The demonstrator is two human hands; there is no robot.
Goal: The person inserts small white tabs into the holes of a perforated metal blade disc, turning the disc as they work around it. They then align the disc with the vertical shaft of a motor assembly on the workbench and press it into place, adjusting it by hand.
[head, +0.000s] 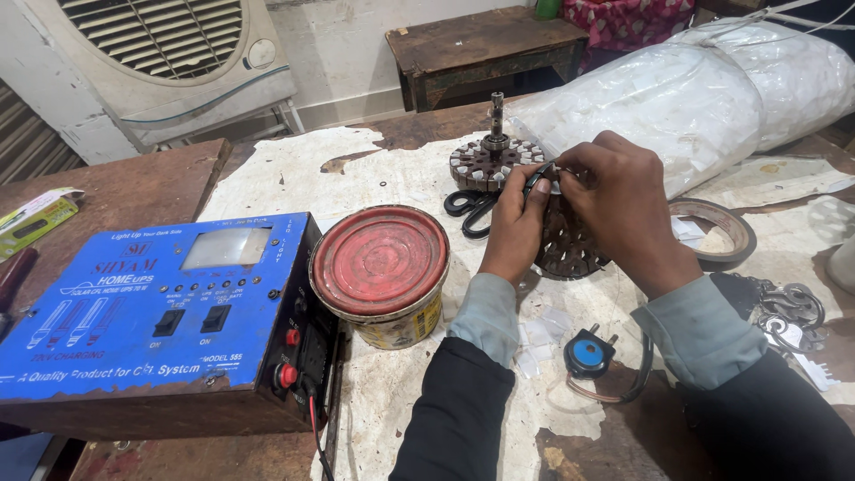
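My left hand (517, 223) and my right hand (619, 200) meet over a round, slotted, rust-brown metal core (570, 249) that stands tilted on the table. Both hands pinch a small white strip and a dark loop at the core's upper rim. Just behind them a second slotted core with an upright steel shaft (488, 156) rests on the table. Black-handled scissors (469, 207) lie to the left of my left hand, partly hidden by it.
A red-lidded tin (381, 267) and a blue electrical box with switches (160, 307) sit at the left. A tape roll (726, 227), a blue plug with cord (590, 354), keys (788, 307) and large plastic-wrapped bundles (677, 98) lie right. Torn white paper (294, 174) covers the table.
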